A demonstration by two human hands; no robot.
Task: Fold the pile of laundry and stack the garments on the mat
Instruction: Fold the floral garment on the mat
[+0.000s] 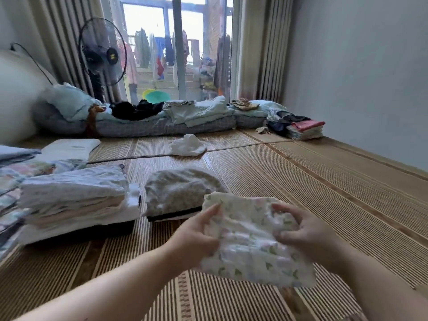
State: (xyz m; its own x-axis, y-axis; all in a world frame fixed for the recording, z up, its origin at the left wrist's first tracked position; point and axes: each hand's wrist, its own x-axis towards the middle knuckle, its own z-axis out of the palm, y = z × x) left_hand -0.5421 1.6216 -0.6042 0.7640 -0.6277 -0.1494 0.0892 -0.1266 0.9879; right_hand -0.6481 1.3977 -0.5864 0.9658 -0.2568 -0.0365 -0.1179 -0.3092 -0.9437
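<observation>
**Floral garment held over the mat**

Head view: I see the left hand [196,237] pinching the floral garment [252,251] at its left edge. The right hand [308,237] has its fingers curled into the right side, over the mat [301,181]. Blur hides the folds. Just left sit 2 piles, the tall folded stack [74,198] and the low speckled stack [178,191]. Further piles are cut off.

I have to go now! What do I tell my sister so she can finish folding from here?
Left hand: pinches the floral cloth by its left edge.
Right hand: grips its right side; it is held over the mat, part folded.
Done: tall stack and small stack on the mat, ahead left.
Left: finish this cloth, stack it, then probably fold the loose white garment farther off.
</observation>
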